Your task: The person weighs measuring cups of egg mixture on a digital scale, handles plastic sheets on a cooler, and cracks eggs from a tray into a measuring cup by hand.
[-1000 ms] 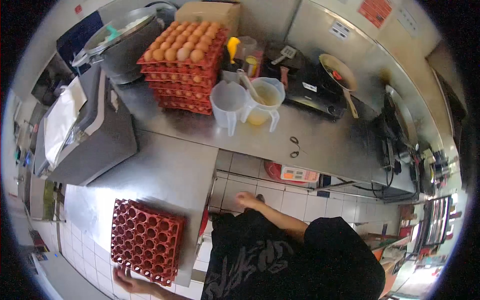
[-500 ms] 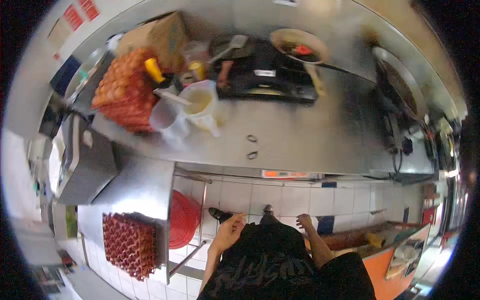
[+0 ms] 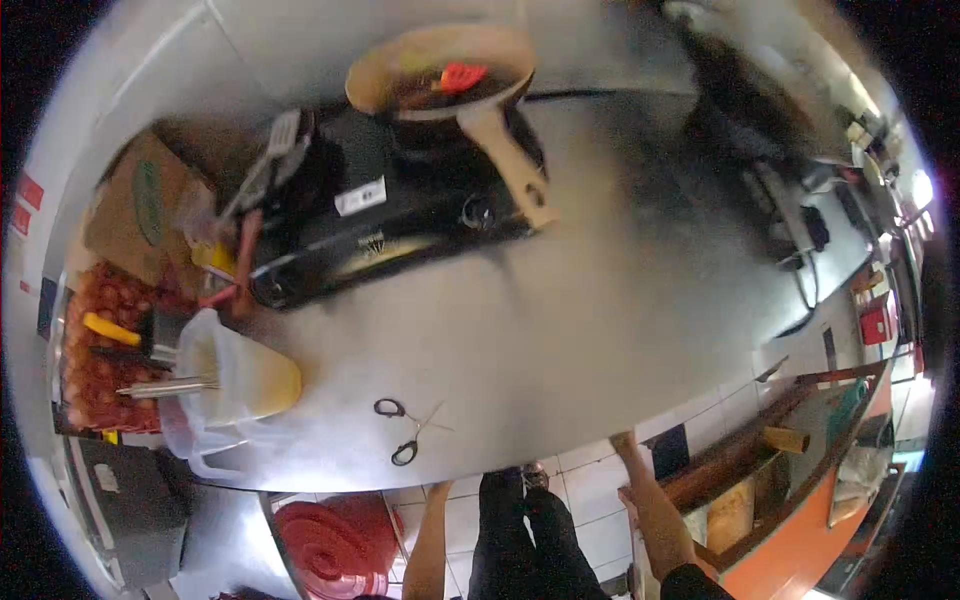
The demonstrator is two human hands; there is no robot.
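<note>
My left hand hangs low by the front edge of the steel counter. Its fingers are mostly hidden and blurred. My right hand hangs at my right, just past the edge, with fingers stretched, thumb apart and nothing visible in it. Nearest on the counter lie black-handled scissors, blades spread. Left of them stands a plastic jug of yellowish liquid, with a metal-handled utensil leaning in it. Behind is a black gas stove. On its right burner rests a frying pan with a red item in it.
Stacked eggs in trays and a cardboard box stand at the left. A spatula lies over the left burner. Below the counter is a red round lid. An orange-sided cabinet is to my right.
My view has swung right and come closer to the counter, so the stove, pan and scissors look larger. My left hand has dropped lower beside the counter edge. My right hand's fingers have straightened.
</note>
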